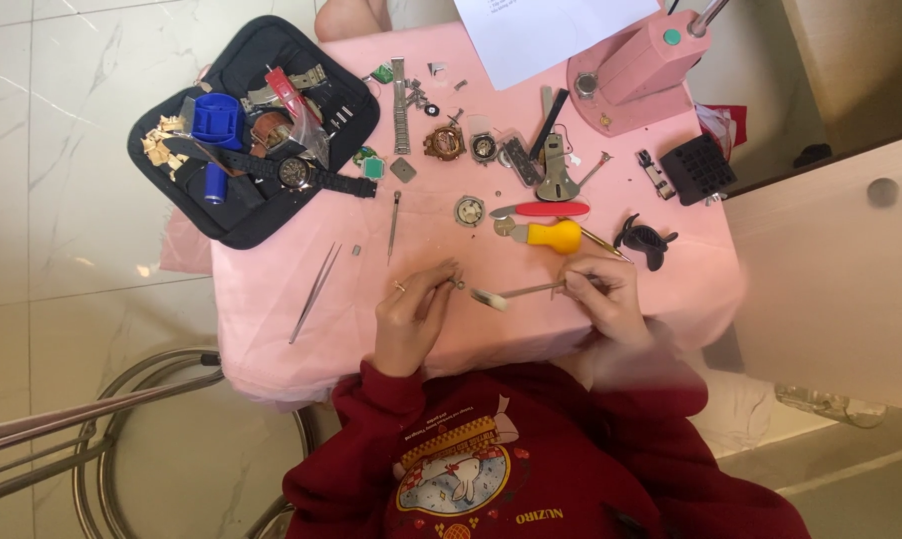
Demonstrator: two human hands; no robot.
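Pink cloth [271, 289] covers the small table, and near its front edge the person's two hands meet over one tiny job. The left hand [416, 314] pinches a small metal part [458, 284] between thumb and fingertips, the fingers closed on it; the part is too small to tell what it is. The right hand [601, 299] is closed round the handle of a slim brush-like tool [516, 292], gripping it at its far end.

That tool is the thing to measure from. Its long axis runs nearly level across the view, only slightly tilted, with the pale tip [483, 297] pointing toward the left hand and the handle running back into the right fist. The small metal part lies just beyond and slightly above the tip, near but apart from it as far as the picture shows. So the left hand is the nearer one to the part, holding it, while the right brings the tool in from the side.

Behind the tool, farther from the person, lie a yellow-handled tool [554, 237] and a red-handled knife [551, 209], both roughly parallel to it. Tweezers [314, 292] rest well off on the left hand's side, lying diagonally. A round watch movement [469, 211] sits behind the tip, well apart.
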